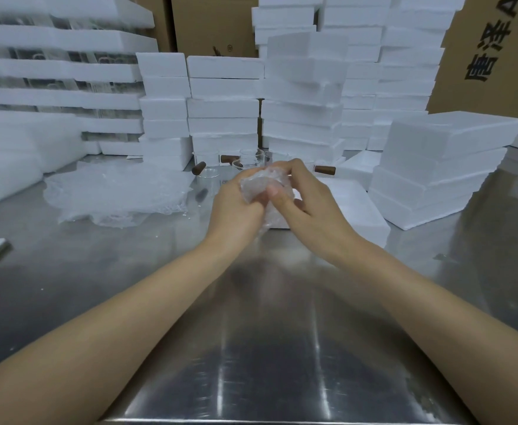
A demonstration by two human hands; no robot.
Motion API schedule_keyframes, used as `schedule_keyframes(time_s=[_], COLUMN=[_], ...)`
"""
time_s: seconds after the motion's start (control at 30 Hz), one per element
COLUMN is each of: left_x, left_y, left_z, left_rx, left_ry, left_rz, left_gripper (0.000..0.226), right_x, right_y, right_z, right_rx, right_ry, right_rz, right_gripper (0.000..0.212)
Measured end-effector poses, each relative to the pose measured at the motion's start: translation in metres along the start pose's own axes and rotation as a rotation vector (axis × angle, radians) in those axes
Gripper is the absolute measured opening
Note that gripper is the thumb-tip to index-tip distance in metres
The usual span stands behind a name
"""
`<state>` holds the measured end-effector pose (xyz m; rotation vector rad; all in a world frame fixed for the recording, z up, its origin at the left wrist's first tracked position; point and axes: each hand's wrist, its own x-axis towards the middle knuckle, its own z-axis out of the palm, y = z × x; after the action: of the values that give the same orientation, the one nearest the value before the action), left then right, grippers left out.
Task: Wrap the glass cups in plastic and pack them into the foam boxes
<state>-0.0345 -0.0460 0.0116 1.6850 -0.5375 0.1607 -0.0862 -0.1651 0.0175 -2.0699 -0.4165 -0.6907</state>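
plastic (266, 216), cloudy and crinkled, is bunched round a glass cup (257, 186) so that the glass only shows as a pale, shiny lump; its rim and handle cannot be made out through the wrap. the bundle is held above the steel bench (251, 332), near the middle of the view and in front of the foam stacks. the left hand (236, 204) cups it from the left and below, its grip curled round the wrapped side. the right hand (308, 204) comes over from the right, its fingers arched across the top and its thumb pressed into the front of the wrap, so this grip also clamps the bundle. a loose tail of plastic hangs down between the two wrists. just behind and under the right hand a flat foam box (356, 210) lies on the bench. beyond the hands stand bare clear cups (209, 177), some with a brown handle (198, 168). a heap of clear plastic sheets (113, 194) lies on the bench to the left. a stack of foam boxes (435, 179) stands to the right, more white foam stacks (224, 105) fill the back, and cardboard cartons (493, 56) stand behind them.
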Motion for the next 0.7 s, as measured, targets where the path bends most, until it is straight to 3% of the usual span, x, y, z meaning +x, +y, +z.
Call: schedule_keyframes(time_s=[0.1,0.23,0.3,0.37,0.5,0.57,0.7], left_x=[0.001,-0.003,-0.004,-0.003,-0.002,0.003,0.007], left_y=[0.002,0.009,0.012,0.010,0.005,0.005,0.009], left_z=[-0.001,-0.008,-0.010,-0.010,-0.010,-0.013,-0.023], left_rx=[0.032,0.359,0.367,0.430,0.526,0.553,0.552], left_ry=[0.045,0.008,-0.022,-0.011,0.084,0.099,0.139], left_rz=[0.012,0.297,0.344,0.370,0.330,0.311,0.360], left_gripper=[0.023,0.034,0.027,0.040,0.046,0.043,0.024], right_x=[0.003,0.006,0.007,0.007,0.002,0.000,-0.001], right_y=[0.000,0.004,0.007,0.009,0.008,0.007,0.005], right_z=[-0.002,-0.006,-0.007,-0.007,-0.002,-0.002,-0.003], right_rx=[0.024,-0.048,-0.059,-0.071,-0.128,-0.157,-0.079], right_ry=[0.011,0.157,0.225,0.240,0.113,0.036,-0.113], right_rz=[-0.017,0.002,0.000,0.011,-0.004,-0.028,0.020], right_gripper=[0.011,0.028,0.029,0.027,0.030,0.041,0.061])
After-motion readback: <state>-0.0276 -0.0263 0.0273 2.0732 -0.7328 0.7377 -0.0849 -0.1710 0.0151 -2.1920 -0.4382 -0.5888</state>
